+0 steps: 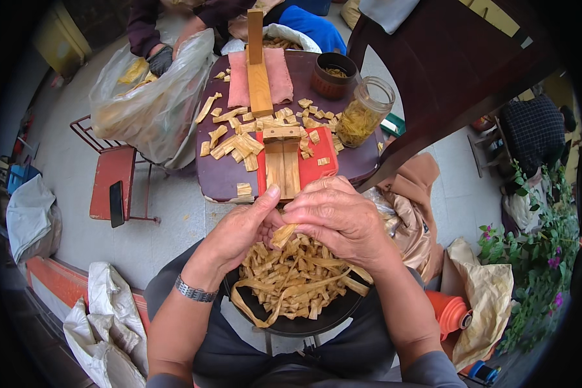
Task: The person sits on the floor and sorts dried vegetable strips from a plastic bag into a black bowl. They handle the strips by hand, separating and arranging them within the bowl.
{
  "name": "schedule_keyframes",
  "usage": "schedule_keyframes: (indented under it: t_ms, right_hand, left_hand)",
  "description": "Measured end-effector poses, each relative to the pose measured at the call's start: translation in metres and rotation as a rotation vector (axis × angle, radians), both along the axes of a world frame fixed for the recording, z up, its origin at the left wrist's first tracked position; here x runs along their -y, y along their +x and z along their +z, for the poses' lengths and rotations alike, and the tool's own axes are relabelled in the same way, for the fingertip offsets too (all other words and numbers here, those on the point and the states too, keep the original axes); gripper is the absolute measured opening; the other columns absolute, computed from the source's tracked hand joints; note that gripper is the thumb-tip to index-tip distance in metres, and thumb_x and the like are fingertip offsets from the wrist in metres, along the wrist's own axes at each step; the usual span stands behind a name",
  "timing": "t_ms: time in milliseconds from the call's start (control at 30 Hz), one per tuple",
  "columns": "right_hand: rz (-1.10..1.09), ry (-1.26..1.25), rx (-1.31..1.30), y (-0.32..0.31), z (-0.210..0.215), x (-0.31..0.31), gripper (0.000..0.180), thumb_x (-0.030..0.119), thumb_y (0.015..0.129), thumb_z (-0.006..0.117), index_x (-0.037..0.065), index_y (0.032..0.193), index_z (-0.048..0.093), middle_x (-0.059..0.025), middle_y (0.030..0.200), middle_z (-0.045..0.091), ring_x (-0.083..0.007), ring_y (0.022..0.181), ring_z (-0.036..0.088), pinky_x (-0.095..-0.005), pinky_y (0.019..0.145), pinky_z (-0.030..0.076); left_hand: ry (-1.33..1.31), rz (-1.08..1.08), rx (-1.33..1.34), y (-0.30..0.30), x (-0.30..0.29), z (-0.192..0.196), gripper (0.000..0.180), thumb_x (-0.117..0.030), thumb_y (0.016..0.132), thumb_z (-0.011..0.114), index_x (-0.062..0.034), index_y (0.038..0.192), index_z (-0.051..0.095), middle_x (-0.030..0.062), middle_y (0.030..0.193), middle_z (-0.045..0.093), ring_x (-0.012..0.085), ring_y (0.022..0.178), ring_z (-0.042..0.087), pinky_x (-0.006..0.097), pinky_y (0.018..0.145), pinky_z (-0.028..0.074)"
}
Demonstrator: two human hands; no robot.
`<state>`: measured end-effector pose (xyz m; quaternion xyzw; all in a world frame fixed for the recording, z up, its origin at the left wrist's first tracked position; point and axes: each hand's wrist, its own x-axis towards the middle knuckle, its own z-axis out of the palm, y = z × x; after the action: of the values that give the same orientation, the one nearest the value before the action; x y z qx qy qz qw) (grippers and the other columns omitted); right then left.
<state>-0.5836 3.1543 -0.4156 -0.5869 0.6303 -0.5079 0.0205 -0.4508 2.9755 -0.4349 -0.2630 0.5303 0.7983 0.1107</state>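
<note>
My left hand (pixel 244 227), with a metal watch on its wrist, and my right hand (pixel 339 223) meet over a black pan (pixel 330 326) on my lap. Between their closed fingers is a piece of flat tan dried strip (pixel 282 235); its upper part is hidden by the fingers. The pan holds a heap of similar tan strips (pixel 294 278), some long and ribbon-like. Just beyond my hands, a small wooden block tool with a channel (pixel 282 169) lies on a red pad (pixel 315 167), its long wooden lever (pixel 259 87) resting on a pink cloth (pixel 278 81).
Cut tan pieces (pixel 236 145) lie over the purple table (pixel 213 178). A glass jar of yellow shreds (pixel 363 116) and a dark round container (pixel 334 74) stand at its right. Across it, a gloved person handles a clear plastic bag (pixel 155 103). A red stool (pixel 113 178) stands left.
</note>
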Motion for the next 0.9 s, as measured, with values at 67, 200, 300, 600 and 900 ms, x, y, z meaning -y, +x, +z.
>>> schedule_keyframes:
  t_ms: [67,200,300,600,900]
  right_hand:
    - [0.068,-0.065,-0.025,0.016,0.010,0.004,0.021,0.009,0.084,0.083,0.010,0.104,0.080,-0.0063,0.098,0.077,-0.0242,0.093,0.071,-0.0363,0.087,0.053]
    - [0.244,-0.082,-0.107,0.043,0.017,0.003,0.031,0.009,0.077,0.086,0.009,0.107,0.080,-0.0051,0.102,0.076,-0.0260,0.100,0.071,-0.0409,0.090,0.054]
    - [0.254,-0.139,-0.007,0.044,0.008,-0.003,0.032,0.009,0.076,0.087,0.005,0.107,0.080,-0.0058,0.101,0.077,-0.0268,0.098,0.072,-0.0404,0.088,0.056]
    - [-0.061,0.073,0.402,0.022,0.004,-0.016,0.017,0.010,0.092,0.077,-0.001,0.105,0.074,-0.0123,0.095,0.073,-0.0259,0.086,0.070,-0.0344,0.078,0.057]
    - [-0.234,0.330,0.410,0.022,-0.015,-0.006,0.022,0.020,0.104,0.063,0.001,0.094,0.062,-0.0135,0.083,0.065,-0.0281,0.072,0.065,-0.0367,0.068,0.052]
  left_hand:
    - [0.134,0.151,-0.036,0.001,-0.040,0.028,0.059,-0.049,0.111,0.047,0.0059,0.120,0.069,0.0125,0.116,0.071,0.0165,0.103,0.068,0.031,0.088,0.057]
    - [0.419,0.008,-0.105,-0.005,-0.036,0.017,0.038,-0.033,0.106,0.063,-0.0001,0.125,0.067,0.0090,0.112,0.070,0.0146,0.102,0.068,0.029,0.090,0.056]
    - [0.439,-0.016,-0.171,-0.009,-0.029,0.020,0.040,-0.026,0.108,0.061,0.0000,0.138,0.058,0.0058,0.107,0.072,0.0126,0.093,0.071,0.025,0.083,0.058]
    - [-0.405,-0.345,-0.209,-0.010,-0.033,0.015,0.028,-0.007,0.096,0.065,-0.0009,0.123,0.068,0.0077,0.104,0.074,0.0114,0.100,0.066,0.031,0.086,0.053]
    - [-0.816,-0.263,-0.430,0.004,-0.018,0.014,0.013,0.001,0.092,0.062,0.0004,0.103,0.069,0.0136,0.093,0.066,0.0313,0.090,0.066,0.037,0.084,0.053]
